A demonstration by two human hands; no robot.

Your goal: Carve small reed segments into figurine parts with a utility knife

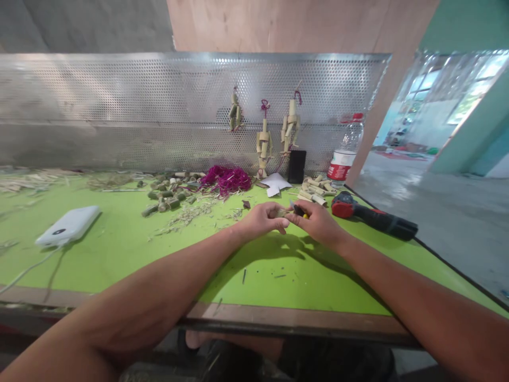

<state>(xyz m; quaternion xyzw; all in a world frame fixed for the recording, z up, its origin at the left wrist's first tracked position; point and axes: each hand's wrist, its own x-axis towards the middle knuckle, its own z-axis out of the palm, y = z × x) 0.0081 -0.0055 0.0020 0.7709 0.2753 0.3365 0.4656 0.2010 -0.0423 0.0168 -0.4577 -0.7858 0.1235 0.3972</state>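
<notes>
Above the green tabletop [254, 276], my left hand [263, 218] and my right hand [316, 222] are close together. The fingers of my right hand are wrapped round a small knife [297, 210] with a dark and yellow handle, its short blade pointing up and to the left. My left hand pinches something small and pale, too little to make out, right by the blade. Beyond the hands lie a white paper piece [275, 184] and short bamboo pieces [316, 190].
Magenta string [226, 180] and cut stems [165, 199] lie left of the hands. A power tool [374, 216] and bottle [342, 154] stand to the right. Bamboo figures [263, 143] hang on the perforated metal panel [159, 106]. A white power bank [69, 225] lies far left.
</notes>
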